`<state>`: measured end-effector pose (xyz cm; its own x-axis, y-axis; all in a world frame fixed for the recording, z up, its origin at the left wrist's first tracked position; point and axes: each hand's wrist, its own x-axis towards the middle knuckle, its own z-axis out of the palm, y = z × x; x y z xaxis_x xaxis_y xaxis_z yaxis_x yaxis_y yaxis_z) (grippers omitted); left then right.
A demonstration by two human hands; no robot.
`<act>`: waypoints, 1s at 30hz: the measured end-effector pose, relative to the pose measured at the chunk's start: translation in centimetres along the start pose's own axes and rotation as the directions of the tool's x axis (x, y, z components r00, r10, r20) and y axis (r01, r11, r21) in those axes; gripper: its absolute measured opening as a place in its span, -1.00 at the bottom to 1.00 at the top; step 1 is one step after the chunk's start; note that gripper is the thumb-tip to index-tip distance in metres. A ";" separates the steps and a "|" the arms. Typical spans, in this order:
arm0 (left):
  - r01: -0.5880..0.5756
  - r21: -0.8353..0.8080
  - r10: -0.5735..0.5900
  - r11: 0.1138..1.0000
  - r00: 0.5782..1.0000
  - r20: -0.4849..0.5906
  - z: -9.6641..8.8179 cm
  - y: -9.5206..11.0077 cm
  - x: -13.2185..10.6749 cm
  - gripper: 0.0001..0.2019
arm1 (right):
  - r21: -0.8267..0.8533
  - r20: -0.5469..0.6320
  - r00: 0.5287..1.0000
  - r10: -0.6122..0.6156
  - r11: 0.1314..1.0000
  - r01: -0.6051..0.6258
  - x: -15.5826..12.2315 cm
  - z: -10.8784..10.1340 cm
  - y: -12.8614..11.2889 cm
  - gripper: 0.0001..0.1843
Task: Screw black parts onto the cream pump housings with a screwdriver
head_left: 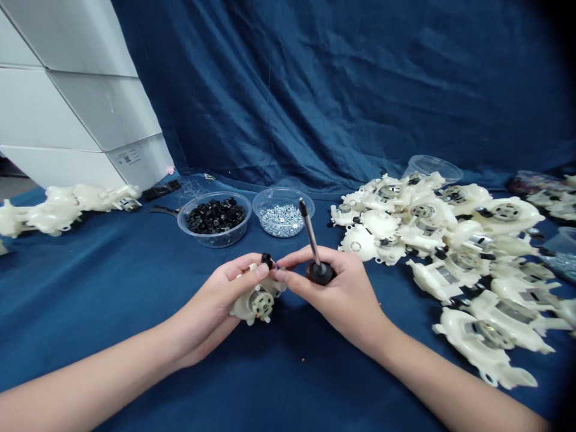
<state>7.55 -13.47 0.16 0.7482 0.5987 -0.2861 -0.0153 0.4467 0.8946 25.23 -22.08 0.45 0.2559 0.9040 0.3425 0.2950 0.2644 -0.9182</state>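
My left hand [227, 291] is closed around a cream plastic motor housing [257, 305], whose round slotted motor end faces me. At its top, by my left thumb, sits a small black plastic part [267, 260]. My right hand [344, 288] grips a screwdriver [311, 237] in the palm, its metal shaft pointing up and its dark handle mostly hidden. The right thumb and forefinger pinch together right beside the black part; a tiny shiny bit shows there, perhaps a screw, too small to be sure.
One clear tub [213, 239] holds black plastic parts, another [283, 231] holds silvery screws. Many cream motor housings [427, 222] are heaped on the right, with more [58, 210] at the left. White boxes [76, 108] stand back left on the blue cloth [202, 384].
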 end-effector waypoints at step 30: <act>-0.028 0.034 0.030 0.999 0.998 -0.048 0.3 0.0 -0.3 -0.68 | -0.261 0.027 0.882 -0.470 0.849 0.460 -0.6 -0.1 0.7 -0.81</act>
<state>7.57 -13.87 0.36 0.7148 0.6429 -0.2752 -0.0142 0.4068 0.9134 25.37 -22.46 -0.39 0.0619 0.6822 0.7286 0.6082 0.5530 -0.5695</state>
